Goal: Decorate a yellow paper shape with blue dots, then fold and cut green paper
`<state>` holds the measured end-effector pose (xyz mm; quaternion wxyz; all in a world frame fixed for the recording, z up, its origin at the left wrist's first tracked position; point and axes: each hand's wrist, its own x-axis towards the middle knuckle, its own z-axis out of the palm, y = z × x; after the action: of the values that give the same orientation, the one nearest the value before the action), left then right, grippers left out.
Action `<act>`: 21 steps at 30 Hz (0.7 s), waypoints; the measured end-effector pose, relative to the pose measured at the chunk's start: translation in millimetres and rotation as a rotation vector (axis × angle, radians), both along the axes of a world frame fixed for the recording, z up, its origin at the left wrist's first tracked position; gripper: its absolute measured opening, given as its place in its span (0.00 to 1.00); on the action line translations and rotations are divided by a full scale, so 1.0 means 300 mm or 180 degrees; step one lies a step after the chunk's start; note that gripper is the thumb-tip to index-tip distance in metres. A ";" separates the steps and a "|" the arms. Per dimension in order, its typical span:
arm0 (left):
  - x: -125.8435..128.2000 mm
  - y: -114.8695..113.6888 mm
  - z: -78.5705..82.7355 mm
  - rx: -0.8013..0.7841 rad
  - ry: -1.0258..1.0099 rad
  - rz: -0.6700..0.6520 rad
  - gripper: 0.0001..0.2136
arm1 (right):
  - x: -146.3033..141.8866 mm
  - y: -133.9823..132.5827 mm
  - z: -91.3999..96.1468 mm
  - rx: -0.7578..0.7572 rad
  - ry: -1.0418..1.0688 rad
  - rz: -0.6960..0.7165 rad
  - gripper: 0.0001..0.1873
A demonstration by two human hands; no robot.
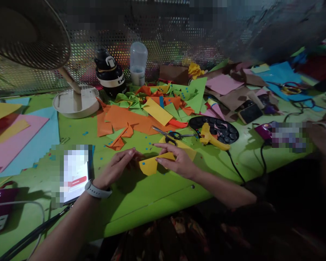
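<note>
A folded piece of yellow paper (149,167) with a small blue dot near its left end is held just above the green table. My right hand (178,161) pinches it, thumb in front and fingers over the top edge. My left hand (121,162), with a pale band on its wrist, is beside the paper's left end. Its thumb and fingers are drawn together; whether anything is between them I cannot tell. Behind my right hand lie scissors (175,137) and another yellow sheet (188,149). A yellow glue gun (210,138) rests on a black palette-like tray (230,134).
Orange paper (130,117) and green scraps are heaped behind. A phone (75,174) lies by my left forearm. A fan (76,101), a black bottle (110,78) and a clear bottle (138,59) stand at the back. The glue gun's cord (235,166) runs over the front edge.
</note>
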<state>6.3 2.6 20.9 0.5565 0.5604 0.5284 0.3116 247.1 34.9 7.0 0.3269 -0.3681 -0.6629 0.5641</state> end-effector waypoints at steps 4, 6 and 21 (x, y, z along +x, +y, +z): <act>0.004 -0.001 -0.007 -0.0186 -0.0041 -0.0015 0.21 | -0.003 0.005 -0.014 -0.0214 0.0085 -0.0159 0.23; 0.016 -0.003 -0.006 -0.0226 -0.0033 -0.0194 0.17 | -0.004 0.004 -0.018 -0.0171 0.0041 -0.0182 0.23; 0.029 -0.012 0.009 0.0314 0.0262 -0.0327 0.15 | -0.013 -0.003 -0.009 0.0157 -0.0102 0.0025 0.22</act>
<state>15.0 -0.9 23.5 0.5212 0.6258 0.5055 0.2850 243.1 34.1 4.4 0.3230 -0.3664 -0.6831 0.5429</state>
